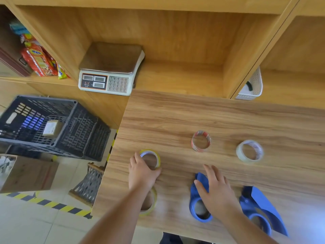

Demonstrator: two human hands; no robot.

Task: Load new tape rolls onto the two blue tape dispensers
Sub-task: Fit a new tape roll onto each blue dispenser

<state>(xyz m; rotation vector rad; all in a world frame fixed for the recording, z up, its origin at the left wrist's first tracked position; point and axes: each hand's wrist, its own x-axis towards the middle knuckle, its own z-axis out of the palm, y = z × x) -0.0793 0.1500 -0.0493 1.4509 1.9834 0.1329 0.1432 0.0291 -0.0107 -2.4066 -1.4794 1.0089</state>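
Observation:
Two blue tape dispensers lie on the wooden table: one (198,205) under my right hand (215,189), the other (263,208) at the near right. My right hand rests flat on top of the first dispenser with its fingers spread. My left hand (141,171) curls around a yellowish tape roll (151,158) standing on the table. A second yellowish roll (149,201) lies partly under my left forearm. Farther off stand a red-printed roll (201,140) and a clear roll (249,150).
A white weighing scale (109,71) sits on the shelf at the back left. A white basket (253,87) stands in the right cubby. Left of the table are a dark plastic crate (52,127), a cardboard box (28,173) and a small mesh stand (89,184) on the floor.

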